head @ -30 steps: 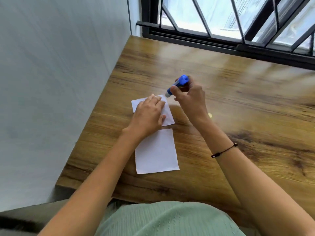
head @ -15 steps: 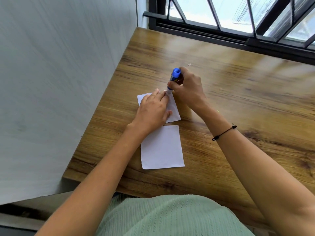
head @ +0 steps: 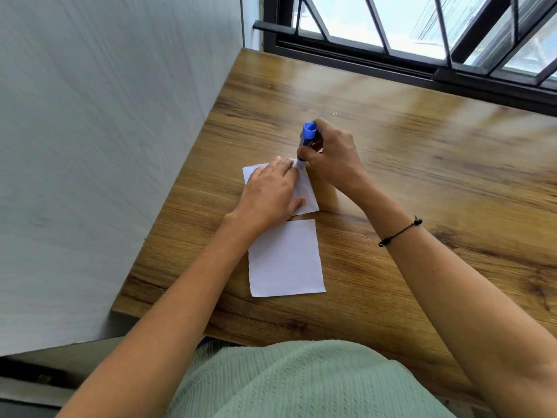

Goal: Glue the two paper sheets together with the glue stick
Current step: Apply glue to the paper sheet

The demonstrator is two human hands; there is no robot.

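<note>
Head view shows both sheets near the tabletop's point(head: 422, 164) left edge, with bare wood open to the right and toward the window. Left hand point(head: 271, 194) lies flat, fingers spread, pinning the far sheet point(head: 307, 191); the near sheet point(head: 286, 260) lies just below, apart. Right hand point(head: 334, 155) pinches the glue stick point(head: 306, 140) nearly upright, its tip at that far sheet's far right corner.

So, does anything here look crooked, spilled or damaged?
Nothing spilled. The far white paper sheet, held flat by the left hand, lies slightly turned against the near white paper sheet. The right hand presses the blue glue stick on its far corner.
</note>
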